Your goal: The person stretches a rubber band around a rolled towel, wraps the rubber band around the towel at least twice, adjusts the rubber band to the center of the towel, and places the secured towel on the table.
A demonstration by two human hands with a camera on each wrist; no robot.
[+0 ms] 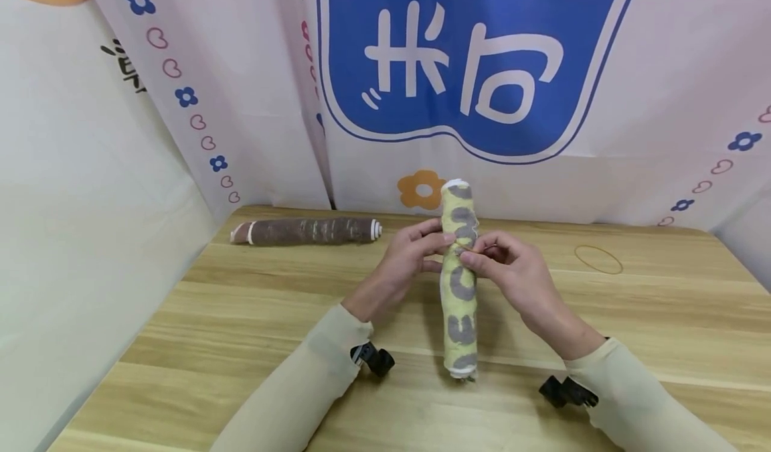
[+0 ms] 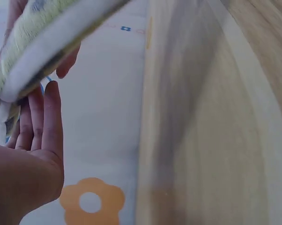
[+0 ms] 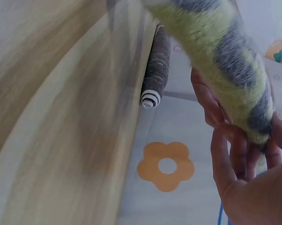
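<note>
A rolled-up yellow towel (image 1: 460,305) with grey markings and white ends is held up lengthwise above the table. My left hand (image 1: 405,256) grips it from the left near its middle, thumb on the front and fingers behind. From the right, my right hand (image 1: 518,268) pinches a thin tan rubber band (image 1: 465,246) against the roll's middle. In the left wrist view, a white edge of the towel (image 2: 52,49) runs along the roll. The right wrist view has the fuzzy yellow side of the towel (image 3: 225,65) close to the fingers.
A dark brown rolled towel (image 1: 307,232) with a white-ringed end lies at the table's back left. Another rubber band (image 1: 598,259) lies flat on the wooden table (image 1: 253,345) to the right. A printed white curtain (image 1: 265,144) hangs along the back edge.
</note>
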